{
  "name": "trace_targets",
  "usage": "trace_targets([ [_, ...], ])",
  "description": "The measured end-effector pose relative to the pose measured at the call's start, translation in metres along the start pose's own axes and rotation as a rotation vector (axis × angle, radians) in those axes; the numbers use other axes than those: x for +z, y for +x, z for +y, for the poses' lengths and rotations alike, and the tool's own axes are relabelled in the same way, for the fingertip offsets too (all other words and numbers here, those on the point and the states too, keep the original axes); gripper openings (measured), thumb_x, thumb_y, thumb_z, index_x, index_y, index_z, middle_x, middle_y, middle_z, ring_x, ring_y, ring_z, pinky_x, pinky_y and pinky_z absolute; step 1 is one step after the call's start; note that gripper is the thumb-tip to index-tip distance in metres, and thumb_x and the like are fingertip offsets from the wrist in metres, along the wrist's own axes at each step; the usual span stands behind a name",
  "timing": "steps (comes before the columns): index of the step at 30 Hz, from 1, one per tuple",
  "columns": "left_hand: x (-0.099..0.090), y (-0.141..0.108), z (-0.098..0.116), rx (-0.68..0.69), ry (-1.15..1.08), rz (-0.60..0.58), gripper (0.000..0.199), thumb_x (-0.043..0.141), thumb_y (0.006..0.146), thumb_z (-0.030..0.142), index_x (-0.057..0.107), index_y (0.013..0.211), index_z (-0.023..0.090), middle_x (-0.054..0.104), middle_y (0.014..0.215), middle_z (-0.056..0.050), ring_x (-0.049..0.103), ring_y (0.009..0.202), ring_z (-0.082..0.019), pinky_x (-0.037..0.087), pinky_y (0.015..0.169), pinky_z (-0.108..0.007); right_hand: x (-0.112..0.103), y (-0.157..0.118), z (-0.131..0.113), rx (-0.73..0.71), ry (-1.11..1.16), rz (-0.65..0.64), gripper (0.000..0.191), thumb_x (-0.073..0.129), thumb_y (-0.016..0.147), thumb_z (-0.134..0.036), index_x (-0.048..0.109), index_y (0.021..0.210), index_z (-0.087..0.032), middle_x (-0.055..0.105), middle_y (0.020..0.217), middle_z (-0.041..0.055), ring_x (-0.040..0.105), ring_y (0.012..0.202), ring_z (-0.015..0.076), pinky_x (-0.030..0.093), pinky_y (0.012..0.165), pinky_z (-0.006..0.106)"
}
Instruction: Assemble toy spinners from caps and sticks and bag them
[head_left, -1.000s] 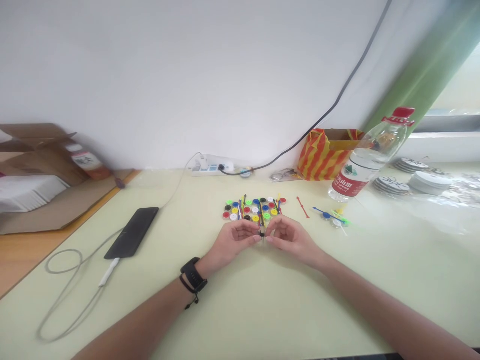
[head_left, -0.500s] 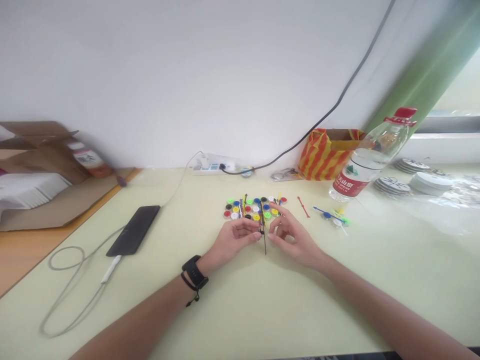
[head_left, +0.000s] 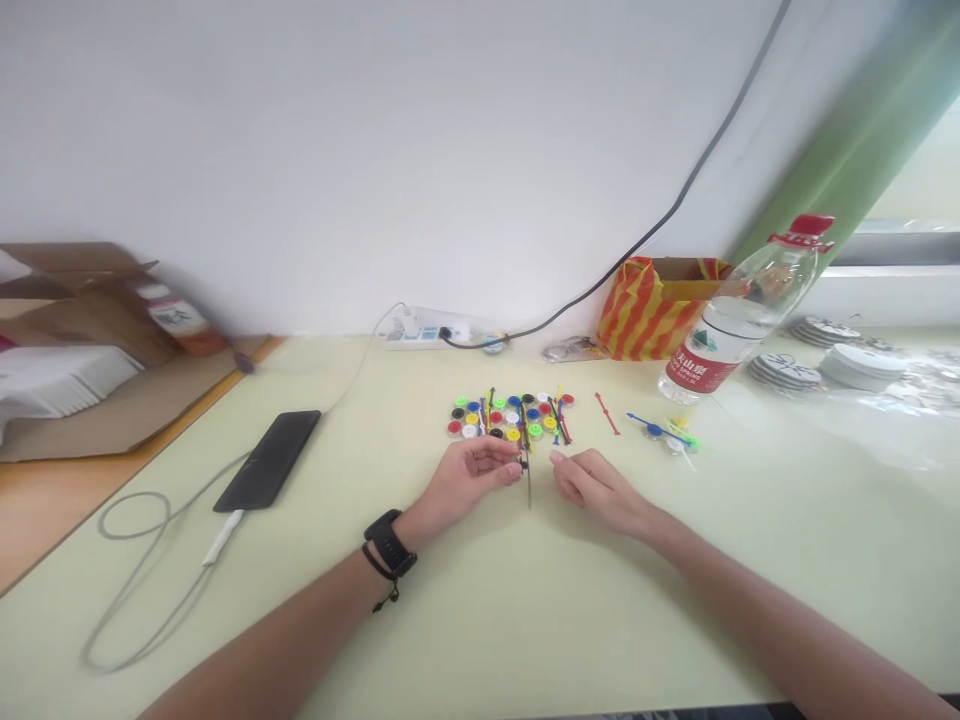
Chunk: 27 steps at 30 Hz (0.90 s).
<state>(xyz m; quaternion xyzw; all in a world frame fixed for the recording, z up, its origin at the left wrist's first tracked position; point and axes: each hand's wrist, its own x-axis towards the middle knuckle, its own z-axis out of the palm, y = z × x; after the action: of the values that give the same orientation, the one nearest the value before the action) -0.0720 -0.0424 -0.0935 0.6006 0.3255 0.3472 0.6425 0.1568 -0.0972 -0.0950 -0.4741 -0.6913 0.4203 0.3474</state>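
In the head view my left hand (head_left: 480,478) pinches a small spinner with a black middle between thumb and fingertips. A thin dark arrow (head_left: 529,488) points down from it, fainter and blurred at this moment. Just right of the spinner, my right hand (head_left: 596,490) is closed with its fingers curled, apart from the spinner, and I see nothing in it. Beyond both hands lie several round coloured spinner bases (head_left: 512,418) in rows, with coloured arrows (head_left: 562,420) lying across them. A red arrow (head_left: 607,414) rests alone to the right.
Finished-looking spinners (head_left: 664,434) lie in a small group at the right. Behind stand a water bottle (head_left: 701,360) and a striped bag (head_left: 645,315). A black phone (head_left: 268,460) with its cable lies at left, near a cardboard box (head_left: 180,390). A power strip (head_left: 420,335) sits by the wall.
My right hand has drawn back to the right from the spinner, and its fingers have curled in. My left hand keeps its place. The dark arrow looks fainter.
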Motion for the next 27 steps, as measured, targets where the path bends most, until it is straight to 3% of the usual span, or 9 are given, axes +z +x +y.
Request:
trace_targets([
  [2, 0.0, 0.0, -0.001, 0.006, -0.003, -0.002, 0.035, 0.086, 0.077, 0.035, 0.073, 0.101, 0.014, 0.077, 0.095, -0.008, 0.074, 0.086, -0.019, 0.06, 0.086, -0.034, 0.0, 0.002, -0.004, -0.03, 0.03, 0.016, 0.059, 0.042, 0.103, -0.057, 0.045, 0.056, -0.02, 0.042, 0.055, -0.0018, 0.039, 0.053, 0.0121, 0.035, 0.056, 0.029],
  [6, -0.001, 0.001, -0.001, 0.013, 0.005, -0.003, 0.035, 0.086, 0.077, 0.036, 0.073, 0.102, 0.014, 0.077, 0.097, -0.009, 0.074, 0.087, -0.02, 0.06, 0.086, -0.034, 0.003, 0.005, -0.009, -0.1, 0.109, 0.089, 0.031, 0.066, 0.092, -0.05, 0.06, 0.084, -0.02, 0.061, 0.079, 0.0008, 0.052, 0.065, 0.0133, 0.044, 0.061, 0.027],
  [10, 0.0, 0.0, 0.001, 0.02, 0.036, -0.012, 0.036, 0.085, 0.078, 0.036, 0.073, 0.104, 0.014, 0.078, 0.1, -0.011, 0.075, 0.091, -0.022, 0.059, 0.087, -0.034, 0.005, 0.005, -0.006, -0.099, 0.155, 0.109, 0.025, 0.072, 0.088, -0.042, 0.061, 0.1, -0.022, 0.068, 0.1, 0.0046, 0.058, 0.067, 0.0127, 0.051, 0.066, 0.029],
  [19, 0.0, -0.001, 0.001, 0.03, 0.037, -0.029, 0.035, 0.084, 0.079, 0.037, 0.074, 0.105, 0.015, 0.078, 0.106, -0.012, 0.075, 0.095, -0.023, 0.059, 0.087, -0.035, 0.008, 0.005, -0.001, -0.105, 0.085, 0.119, 0.034, 0.07, 0.088, -0.034, 0.061, 0.12, -0.026, 0.068, 0.111, 0.0064, 0.061, 0.071, 0.0138, 0.055, 0.068, 0.032],
  [22, 0.0, -0.001, 0.001, 0.025, 0.029, -0.022, 0.037, 0.085, 0.078, 0.037, 0.074, 0.105, 0.015, 0.078, 0.105, -0.012, 0.075, 0.094, -0.023, 0.06, 0.088, -0.036, 0.008, 0.003, 0.0, -0.126, 0.044, 0.13, 0.051, 0.067, 0.09, -0.034, 0.051, 0.139, -0.03, 0.066, 0.106, 0.0047, 0.059, 0.068, 0.0128, 0.054, 0.064, 0.029],
  [25, 0.0, -0.001, 0.001, 0.021, 0.02, -0.009, 0.037, 0.086, 0.077, 0.037, 0.074, 0.104, 0.015, 0.077, 0.107, -0.011, 0.075, 0.093, -0.023, 0.06, 0.089, -0.037, 0.009, 0.002, 0.002, -0.134, 0.046, 0.186, 0.076, 0.066, 0.091, -0.038, 0.028, 0.156, -0.033, 0.063, 0.109, 0.004, 0.058, 0.066, 0.0123, 0.052, 0.059, 0.027],
  [27, 0.0, 0.0, 0.001, 0.022, 0.015, -0.004, 0.036, 0.087, 0.076, 0.037, 0.074, 0.103, 0.015, 0.077, 0.107, -0.011, 0.075, 0.093, -0.022, 0.06, 0.089, -0.037, 0.008, 0.002, 0.002, -0.135, 0.066, 0.229, 0.07, 0.066, 0.091, -0.044, 0.033, 0.152, -0.031, 0.061, 0.109, 0.004, 0.057, 0.067, 0.0127, 0.051, 0.06, 0.028],
])
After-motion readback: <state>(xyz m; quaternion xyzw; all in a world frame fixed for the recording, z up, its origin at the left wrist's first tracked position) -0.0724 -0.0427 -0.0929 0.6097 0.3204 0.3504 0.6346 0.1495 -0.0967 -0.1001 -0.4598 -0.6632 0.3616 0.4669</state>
